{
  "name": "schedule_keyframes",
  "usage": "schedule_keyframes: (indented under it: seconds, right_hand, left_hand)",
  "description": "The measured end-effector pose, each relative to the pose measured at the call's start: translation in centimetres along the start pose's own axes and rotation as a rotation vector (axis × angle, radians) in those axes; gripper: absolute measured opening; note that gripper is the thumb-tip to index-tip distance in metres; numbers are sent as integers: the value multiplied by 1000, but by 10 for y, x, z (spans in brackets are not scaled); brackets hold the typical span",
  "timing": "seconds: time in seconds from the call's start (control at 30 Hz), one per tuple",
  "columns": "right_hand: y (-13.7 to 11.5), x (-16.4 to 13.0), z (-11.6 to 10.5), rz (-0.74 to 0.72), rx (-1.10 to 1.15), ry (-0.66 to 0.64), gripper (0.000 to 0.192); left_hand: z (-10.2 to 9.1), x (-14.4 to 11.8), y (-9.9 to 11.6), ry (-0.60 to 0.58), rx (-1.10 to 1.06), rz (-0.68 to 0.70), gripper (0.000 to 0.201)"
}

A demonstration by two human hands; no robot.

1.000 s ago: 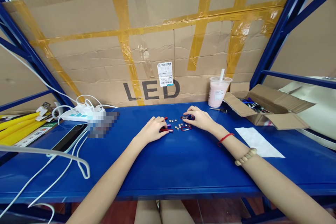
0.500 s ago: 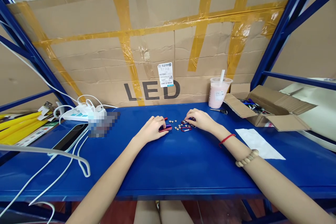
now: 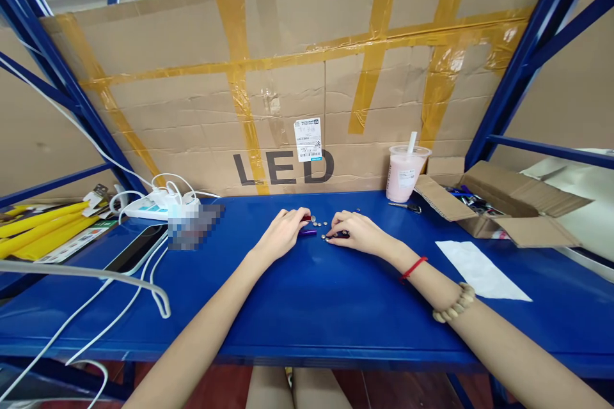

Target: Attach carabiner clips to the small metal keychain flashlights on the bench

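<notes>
Head view: left hand [image 3: 284,234] curled over red and purple tubes [image 3: 308,231], fingers pinched on them, mid-table [image 3: 307,307]. Right hand [image 3: 357,232] fingers closed on dark piece [image 3: 341,236] beside scattered button cells [image 3: 320,224]. Cells loose, none seen fitted; most work apparently outstanding. Box [image 3: 499,208], cup [image 3: 405,172] at right.

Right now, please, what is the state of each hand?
Left hand: curled on a small purple and red piece on the blue table.
Right hand: fingers bent over small round metal pieces; grip cannot be told.
</notes>
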State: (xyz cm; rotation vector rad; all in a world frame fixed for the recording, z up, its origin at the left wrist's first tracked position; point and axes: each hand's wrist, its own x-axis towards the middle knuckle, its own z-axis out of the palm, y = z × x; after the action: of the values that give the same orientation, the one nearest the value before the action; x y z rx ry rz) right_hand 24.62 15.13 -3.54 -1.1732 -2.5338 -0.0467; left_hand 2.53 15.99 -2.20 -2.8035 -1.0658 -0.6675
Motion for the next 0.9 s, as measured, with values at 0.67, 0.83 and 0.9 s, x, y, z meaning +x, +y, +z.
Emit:
schedule_keyframes:
  seconds: [0.67,0.83,0.9]
  right_hand:
    - [-9,5,6,98,90,48,13]
    - [-8,5,8,83,108,54,10]
    - [-8,5,8,60,94,61,9]
  left_hand:
    - [7,-3,17,-51,7,34,12]
    - [9,-2,17,-54,13,36,12]
    - [8,-2,17,-51,19,50,11]
